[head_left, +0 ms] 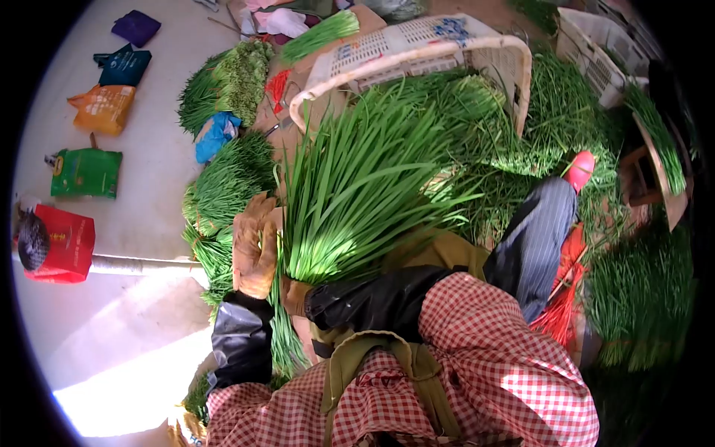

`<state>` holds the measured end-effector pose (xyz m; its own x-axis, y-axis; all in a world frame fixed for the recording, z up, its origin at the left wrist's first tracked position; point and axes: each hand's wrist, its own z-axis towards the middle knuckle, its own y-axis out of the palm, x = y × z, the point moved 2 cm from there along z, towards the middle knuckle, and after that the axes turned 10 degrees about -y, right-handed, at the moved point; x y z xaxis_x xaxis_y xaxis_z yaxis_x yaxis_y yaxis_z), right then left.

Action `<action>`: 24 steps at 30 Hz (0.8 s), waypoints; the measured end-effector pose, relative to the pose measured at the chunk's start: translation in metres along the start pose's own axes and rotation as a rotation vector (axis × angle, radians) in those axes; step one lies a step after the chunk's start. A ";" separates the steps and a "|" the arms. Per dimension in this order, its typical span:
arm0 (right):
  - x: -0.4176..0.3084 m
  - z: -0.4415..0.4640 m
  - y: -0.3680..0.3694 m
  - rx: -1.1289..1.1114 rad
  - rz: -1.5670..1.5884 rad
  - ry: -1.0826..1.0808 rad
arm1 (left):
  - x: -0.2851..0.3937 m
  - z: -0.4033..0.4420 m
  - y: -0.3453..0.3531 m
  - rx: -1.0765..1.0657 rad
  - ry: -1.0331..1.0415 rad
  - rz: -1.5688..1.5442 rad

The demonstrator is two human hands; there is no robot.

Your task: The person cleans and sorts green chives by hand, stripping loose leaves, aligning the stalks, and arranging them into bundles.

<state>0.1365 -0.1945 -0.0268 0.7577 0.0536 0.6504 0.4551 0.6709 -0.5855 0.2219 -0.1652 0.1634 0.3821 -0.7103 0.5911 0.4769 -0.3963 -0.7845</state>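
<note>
Far L: red bag [71, 242] on pale floor, dark roundish thing [33, 240] at its mouth, can't tell what; then green bag [86, 175], orange bag [104, 108], dk teal bag [125, 67] & purple bag [136, 27], contents not visible. Next, crumpled blue plastic [216, 135] btwn leafy bundles, can't see if it holds anything. L hand [255, 246], gloved, open w/ fingers up, just beside bunch. R hand [296, 296], also gloved, at base of bunch; fingers mostly hidden, can't tell if gripping. Big green bunch [357, 179] fans up in front of person's body, ctr. Behind it, white crate [372, 56] tipped over, loose greens [477, 93] in its mouth & spread R. Upper R: 2nd crate [581, 56], contents unclear
</note>
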 end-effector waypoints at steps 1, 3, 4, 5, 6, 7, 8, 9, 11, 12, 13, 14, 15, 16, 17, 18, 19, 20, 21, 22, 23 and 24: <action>-0.005 0.000 0.001 0.006 -0.073 0.038 | 0.010 0.011 0.001 0.008 0.011 -0.006; -0.015 0.000 0.005 0.028 -0.199 0.103 | 0.031 0.035 0.007 0.012 0.109 0.000; -0.029 0.006 0.016 0.035 -0.331 0.110 | 0.036 0.052 0.015 0.001 0.193 0.014; -0.028 0.004 0.008 0.035 -0.271 0.086 | 0.039 0.068 0.024 -0.001 0.245 -0.005; -0.026 0.001 0.005 0.037 -0.197 0.028 | 0.042 0.085 0.034 -0.006 0.297 -0.026; -0.024 -0.001 0.001 0.030 -0.145 -0.028 | 0.045 0.101 0.045 -0.026 0.303 -0.017; -0.022 -0.002 -0.003 0.024 -0.092 -0.073 | 0.049 0.115 0.056 -0.049 0.308 -0.009; -0.017 -0.004 -0.006 0.014 -0.050 -0.123 | 0.051 0.126 0.069 -0.050 0.305 -0.014; -0.008 -0.005 -0.009 -0.005 0.047 -0.218 | 0.049 0.147 0.098 0.011 0.178 0.290; -0.003 -0.006 -0.010 -0.019 0.085 -0.260 | 0.051 0.157 0.110 0.005 0.178 0.287; 0.001 -0.006 -0.011 -0.032 0.122 -0.298 | 0.051 0.168 0.120 -0.011 0.075 0.389; 0.005 -0.005 -0.013 -0.045 0.157 -0.336 | 0.051 0.175 0.130 -0.029 -0.027 0.492; 0.009 -0.004 -0.014 -0.060 0.193 -0.372 | 0.052 0.179 0.138 0.056 0.003 0.542; 0.012 -0.002 -0.015 -0.074 0.234 -0.403 | 0.050 0.187 0.144 0.035 0.004 0.542; 0.017 -0.002 -0.016 -0.095 0.282 -0.427 | 0.045 0.195 0.151 0.019 -0.048 0.486; 0.020 -0.001 -0.018 -0.115 0.333 -0.450 | 0.036 0.197 0.160 -0.005 -0.106 0.429; 0.026 0.000 -0.017 -0.135 0.374 -0.469 | 0.033 0.195 0.165 -0.038 -0.111 0.430; 0.029 0.000 -0.017 -0.150 0.405 -0.488 | 0.032 0.198 0.162 -0.004 -0.158 0.212; 0.034 0.002 -0.017 -0.167 0.433 -0.505 | 0.029 0.204 0.157 0.032 -0.205 -0.003; 0.038 0.004 -0.019 -0.177 0.456 -0.518 | 0.017 0.212 0.150 0.064 -0.022 0.015; 0.042 0.004 -0.019 -0.196 0.483 -0.529 | 0.028 0.208 0.134 0.001 -0.049 -0.119; 0.046 0.005 -0.020 -0.211 0.515 -0.534 | 0.037 0.198 0.115 -0.067 -0.115 -0.101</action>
<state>0.1603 -0.2013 0.0174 0.5939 0.7063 0.3852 0.2265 0.3127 -0.9225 0.4474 -0.1222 0.1323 0.4250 -0.5952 0.6820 0.4649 -0.5029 -0.7286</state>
